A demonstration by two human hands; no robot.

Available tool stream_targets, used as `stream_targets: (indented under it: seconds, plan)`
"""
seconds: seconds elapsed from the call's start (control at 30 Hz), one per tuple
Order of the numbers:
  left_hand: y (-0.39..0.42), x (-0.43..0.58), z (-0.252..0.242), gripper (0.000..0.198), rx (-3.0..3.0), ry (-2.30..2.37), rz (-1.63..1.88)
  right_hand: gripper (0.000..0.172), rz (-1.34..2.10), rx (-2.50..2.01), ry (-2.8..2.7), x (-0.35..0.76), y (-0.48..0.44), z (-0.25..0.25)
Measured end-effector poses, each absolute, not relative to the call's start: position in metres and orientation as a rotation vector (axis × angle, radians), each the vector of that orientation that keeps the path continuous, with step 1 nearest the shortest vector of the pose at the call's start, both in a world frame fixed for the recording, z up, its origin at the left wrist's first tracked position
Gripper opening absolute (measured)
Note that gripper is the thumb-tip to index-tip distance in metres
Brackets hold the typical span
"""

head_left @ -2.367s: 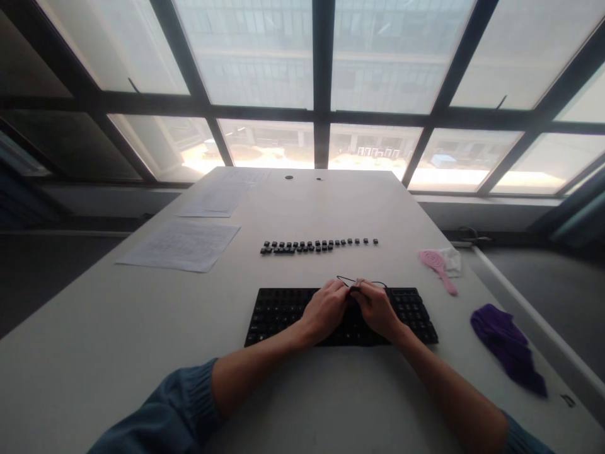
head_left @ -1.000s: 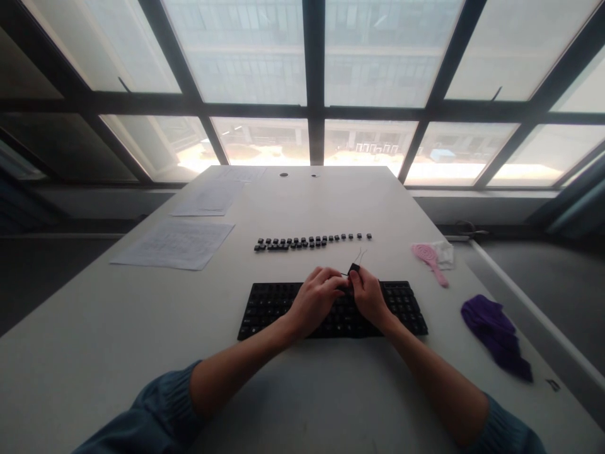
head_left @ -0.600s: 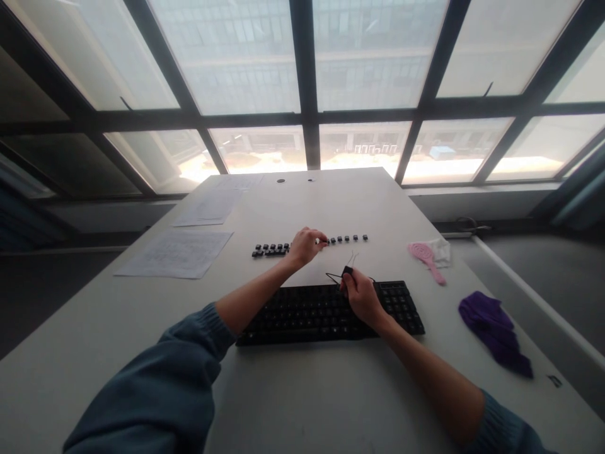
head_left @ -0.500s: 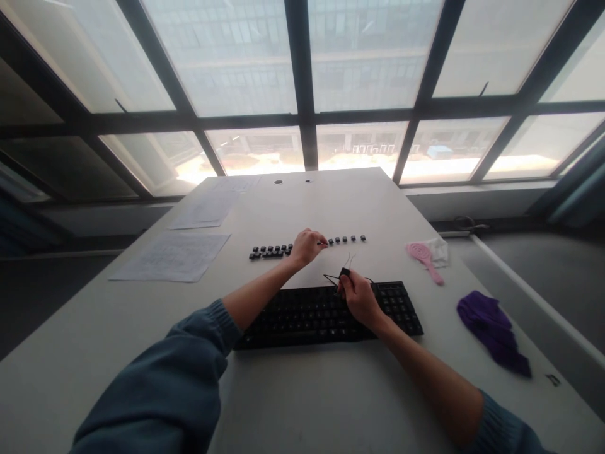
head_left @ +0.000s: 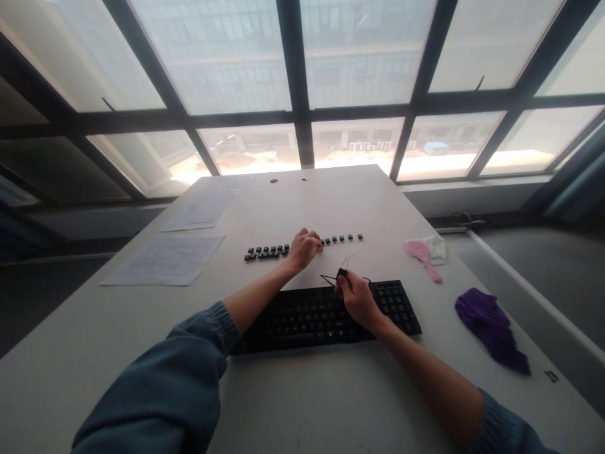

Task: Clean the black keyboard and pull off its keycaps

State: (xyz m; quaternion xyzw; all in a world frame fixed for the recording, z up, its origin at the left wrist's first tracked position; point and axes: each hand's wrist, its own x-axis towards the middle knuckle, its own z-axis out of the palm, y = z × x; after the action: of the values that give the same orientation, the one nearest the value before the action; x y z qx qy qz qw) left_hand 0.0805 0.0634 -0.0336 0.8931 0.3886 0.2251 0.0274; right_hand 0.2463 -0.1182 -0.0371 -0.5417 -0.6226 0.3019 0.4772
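Observation:
My left hand (head_left: 305,249) reaches over the row of loose black keycaps (head_left: 269,252), fingers pinched at the row's middle. They close on a keycap that they mostly hide. More keycaps (head_left: 341,239) stand in line to the right of the fingertips. In my right hand (head_left: 357,297) is a keycap puller (head_left: 341,273), its dark grip between thumb and fingers and its two thin wire prongs pointing up and away. That hand hovers above the black keyboard (head_left: 302,321), covering part of its keys.
Printed sheets of paper (head_left: 163,260) lie on the left of the white table (head_left: 302,397). At the right are a pink hairbrush (head_left: 424,257) on a white wipe or tissue, a purple cloth (head_left: 491,328) and a small dark clip (head_left: 551,376). A cable (head_left: 326,277) lies behind the keyboard.
The whole view has shifted slightly. My left fingertips have drawn a little closer in at the keycap row; my right hand keeps its hold on the puller.

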Motion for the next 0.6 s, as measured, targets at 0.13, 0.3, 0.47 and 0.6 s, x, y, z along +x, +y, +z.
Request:
stream_targets:
  seconds: [0.13, 0.3, 0.47, 0.6]
  plan:
    - [0.063, 0.082, -0.034, 0.010, 2.764, 1.194, 0.720, 0.031, 0.745, -1.314, -1.513, 0.246, -0.118, -0.037]
    - [0.061, 0.082, -0.032, 0.009, 2.747, 1.199, 0.757, 0.033, 0.758, -1.297, -1.479, 0.246, -0.117, -0.041]
    - [0.058, 0.074, -0.021, 0.009, 2.718, 1.251, 0.798, 0.035, 0.785, -1.294, -1.461, 0.247, -0.116, -0.043]
    - [0.044, 0.073, -0.007, 0.009, 2.675, 1.308, 0.823, 0.038, 0.788, -1.267, -1.414, 0.246, -0.117, -0.040]
